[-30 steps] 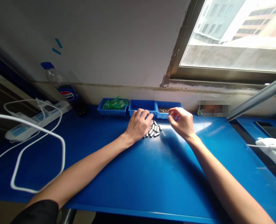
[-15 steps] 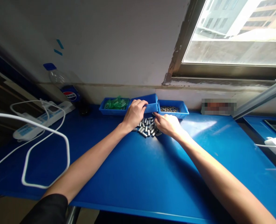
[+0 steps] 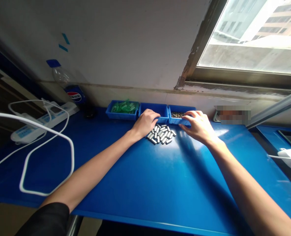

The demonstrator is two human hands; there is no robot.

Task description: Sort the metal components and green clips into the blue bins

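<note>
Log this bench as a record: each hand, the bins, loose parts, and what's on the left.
Left hand: at the middle blue bin's front, grip unclear
Right hand: at the right blue bin, partly open
Right bin contents: thin metal pieces
Left blue bin: translucent green pieces
Loose parts: small silver-and-black blocks, heaped on the blue table
Left side: Pepsi bottle, white power strip

- Over on the soft-drink bottle point(image 3: 70, 88), I can make out a Pepsi-style red, white and blue roundel point(image 3: 74, 96).
- Characters cross its white band, too small for me to read surely from here.
</note>
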